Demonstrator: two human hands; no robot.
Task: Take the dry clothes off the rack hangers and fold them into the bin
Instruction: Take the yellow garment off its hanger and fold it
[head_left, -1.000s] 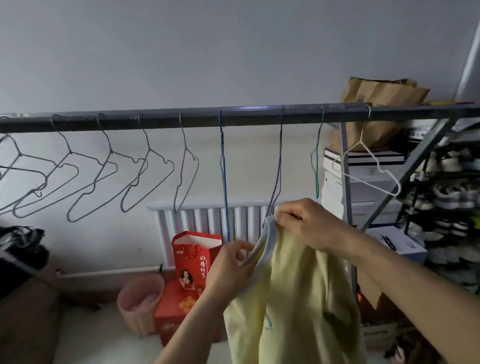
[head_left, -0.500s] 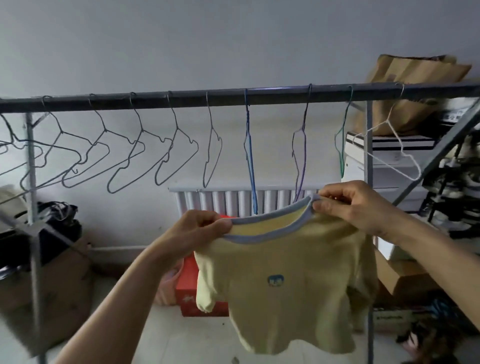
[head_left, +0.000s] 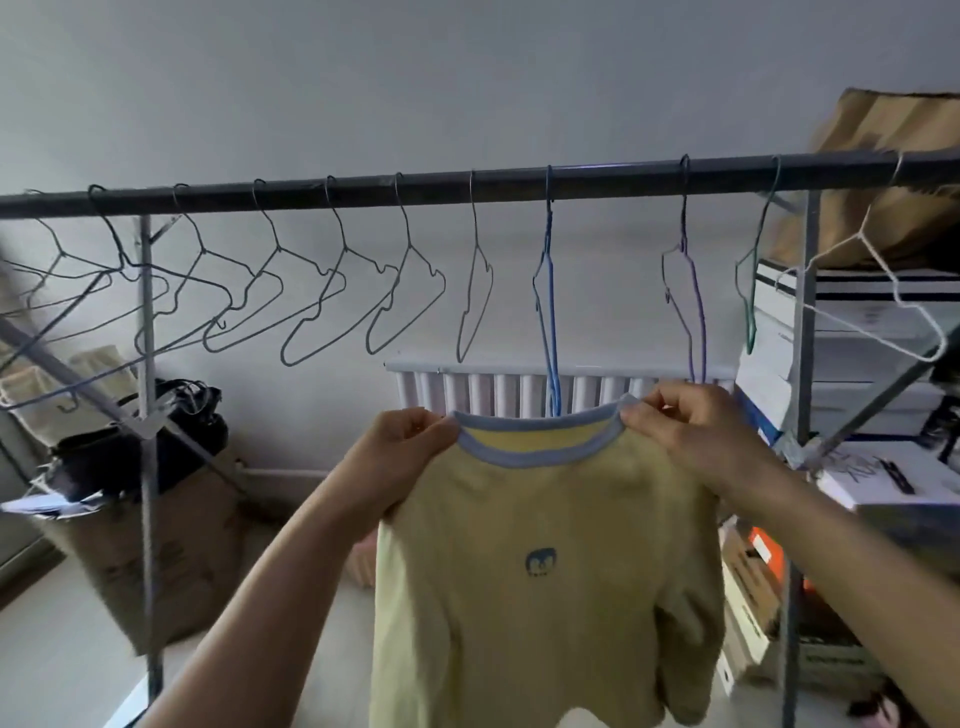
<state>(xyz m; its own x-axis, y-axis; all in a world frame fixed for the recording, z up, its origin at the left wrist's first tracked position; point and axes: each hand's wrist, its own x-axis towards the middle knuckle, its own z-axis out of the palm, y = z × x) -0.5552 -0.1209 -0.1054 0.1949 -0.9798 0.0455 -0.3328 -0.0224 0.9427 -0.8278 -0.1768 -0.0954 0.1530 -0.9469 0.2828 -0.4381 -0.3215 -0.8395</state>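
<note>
The left hand (head_left: 402, 447) and right hand (head_left: 691, 431) are apart, each pinching one side of the blue-trimmed collar of a small yellow shirt (head_left: 540, 561), which hangs spread flat between them, front facing out, below the rack bar (head_left: 467, 184). A second ago it was bunched and twisted between hands held close; now it has been pulled open and squared up, so I'd judge it ready for folding. Every hanger in sight, including the blue hanger (head_left: 546, 291) just behind the collar, is bare. No bin shows from here. The shirt's chest has a small blue emblem (head_left: 540, 563), too blurred to read; the cardboard box (head_left: 156, 545) on the left has faint, illegible print.
</note>
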